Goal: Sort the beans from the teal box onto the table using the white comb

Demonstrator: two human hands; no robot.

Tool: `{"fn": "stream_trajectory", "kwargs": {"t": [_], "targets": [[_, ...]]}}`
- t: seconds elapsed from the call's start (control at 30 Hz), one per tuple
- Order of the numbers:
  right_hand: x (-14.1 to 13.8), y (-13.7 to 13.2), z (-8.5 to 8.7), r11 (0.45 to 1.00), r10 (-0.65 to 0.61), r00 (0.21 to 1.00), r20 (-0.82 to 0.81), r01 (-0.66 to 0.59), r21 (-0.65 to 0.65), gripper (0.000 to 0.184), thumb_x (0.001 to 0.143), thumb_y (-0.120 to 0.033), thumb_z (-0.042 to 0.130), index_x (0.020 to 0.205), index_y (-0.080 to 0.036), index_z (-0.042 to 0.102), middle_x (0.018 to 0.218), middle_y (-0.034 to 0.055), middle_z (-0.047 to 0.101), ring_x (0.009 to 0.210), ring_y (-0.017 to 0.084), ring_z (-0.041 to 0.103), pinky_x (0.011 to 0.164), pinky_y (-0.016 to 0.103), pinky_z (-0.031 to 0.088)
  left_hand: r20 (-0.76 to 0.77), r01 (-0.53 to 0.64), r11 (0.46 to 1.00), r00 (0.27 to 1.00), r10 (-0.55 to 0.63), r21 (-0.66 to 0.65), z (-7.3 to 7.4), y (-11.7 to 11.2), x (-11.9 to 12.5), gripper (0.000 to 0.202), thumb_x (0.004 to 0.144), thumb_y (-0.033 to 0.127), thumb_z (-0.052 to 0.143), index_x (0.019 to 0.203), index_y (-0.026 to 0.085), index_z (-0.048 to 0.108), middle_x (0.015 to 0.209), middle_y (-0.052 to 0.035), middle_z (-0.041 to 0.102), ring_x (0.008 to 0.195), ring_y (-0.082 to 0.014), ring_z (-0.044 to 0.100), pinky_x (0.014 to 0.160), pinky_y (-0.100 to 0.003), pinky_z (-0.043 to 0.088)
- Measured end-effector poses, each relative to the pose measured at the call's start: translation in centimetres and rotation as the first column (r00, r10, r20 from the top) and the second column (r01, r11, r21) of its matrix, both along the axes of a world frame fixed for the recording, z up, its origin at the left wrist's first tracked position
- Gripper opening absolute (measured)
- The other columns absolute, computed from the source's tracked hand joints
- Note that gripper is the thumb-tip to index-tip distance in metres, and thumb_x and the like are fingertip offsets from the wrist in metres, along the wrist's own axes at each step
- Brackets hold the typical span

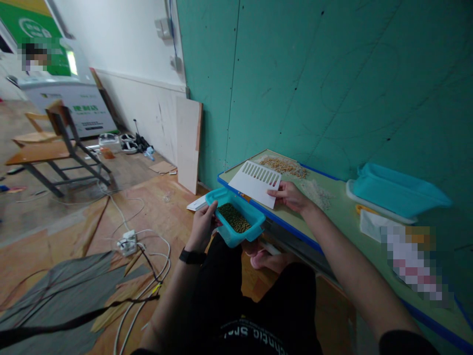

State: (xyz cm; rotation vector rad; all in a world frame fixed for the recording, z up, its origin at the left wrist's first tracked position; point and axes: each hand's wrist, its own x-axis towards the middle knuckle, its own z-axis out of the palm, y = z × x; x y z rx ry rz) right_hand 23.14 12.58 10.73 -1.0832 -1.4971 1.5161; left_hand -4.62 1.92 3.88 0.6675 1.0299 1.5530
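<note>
Handling of a blue box and a slotted card, seen from the head. The blue box, to which all places are referred, is held above the lap, just beside the near edge of the bench; green beans are contained in it. Its left end is pinched by the left hand, the thumb laid over the rim and the other fingers largely hidden. The right edge of the slotted card is pinched by the right hand; the card is held just beyond the blue box, partly over the bench, with its row of slots on the side away from the box. Whether card and box are touching cannot be told. Yellow kernels are spread beyond the blue box; pale grains are scattered farther to its right, and a second box is placed well to its right. As a judgement on handling, the rim is best held level and close under the bench edge, so that no gap is left. The card should be gripped firmly and moved in short, slow strokes, since twisting may be allowed by a pinch at one side only.
</note>
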Motion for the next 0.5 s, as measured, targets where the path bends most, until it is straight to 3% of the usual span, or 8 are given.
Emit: {"fn": "stream_trajectory", "kwargs": {"t": [0.2, 0.33, 0.4, 0.5], "targets": [[-0.1, -0.3, 0.7, 0.998, -0.053, 0.999, -0.003, 0.053, 0.037, 0.047, 0.056, -0.038, 0.093, 0.092, -0.015, 0.073, 0.093, 0.0096, 0.079, 0.076, 0.021, 0.073, 0.069, 0.033, 0.062, 0.003, -0.016, 1.000, 1.000, 0.016, -0.010, -0.2, 0.0, 0.1, 0.057, 0.055, 0.060, 0.092, 0.058, 0.019, 0.053, 0.047, 0.0051, 0.053, 0.040, -0.0096, 0.053, 0.042, -0.021, 0.045], [-0.5, -0.9, 1.4, 0.969, -0.185, 0.981, 0.053, 0.173, 0.176, 0.046, 0.056, -0.043, 0.091, 0.088, -0.016, 0.071, 0.090, 0.0093, 0.079, 0.077, 0.025, 0.073, 0.068, 0.036, 0.061, 0.004, -0.003, 0.999, 1.000, 0.003, -0.033, -0.3, -0.1, 0.2, 0.057, 0.052, 0.062, 0.092, 0.058, 0.019, 0.054, 0.046, 0.0042, 0.054, 0.039, -0.0107, 0.054, 0.042, -0.022, 0.045], [-1.2, -2.1, 1.7, 0.914, -0.280, 0.950, 0.135, 0.221, 0.342, 0.041, 0.064, -0.045, 0.086, 0.090, -0.016, 0.072, 0.092, 0.0106, 0.079, 0.081, 0.027, 0.073, 0.068, 0.035, 0.059, 0.001, 0.002, 0.999, 1.000, -0.001, -0.033, -0.4, -0.5, 0.3, 0.056, 0.054, 0.063, 0.091, 0.060, 0.019, 0.056, 0.047, 0.0037, 0.055, 0.040, -0.0113, 0.054, 0.044, -0.023, 0.047], [-2.9, -5.4, 2.0, 0.758, -0.469, 0.819, 0.331, 0.181, 0.627, 0.026, 0.082, -0.041, 0.071, 0.091, -0.017, 0.073, 0.092, 0.0130, 0.079, 0.087, 0.028, 0.074, 0.072, 0.031, 0.055, -0.011, -0.008, 1.000, 1.000, 0.008, -0.011, -0.5, -1.4, 0.5, 0.052, 0.060, 0.061, 0.089, 0.063, 0.018, 0.059, 0.050, 0.0038, 0.056, 0.043, -0.0111, 0.054, 0.045, -0.023, 0.047]]}}
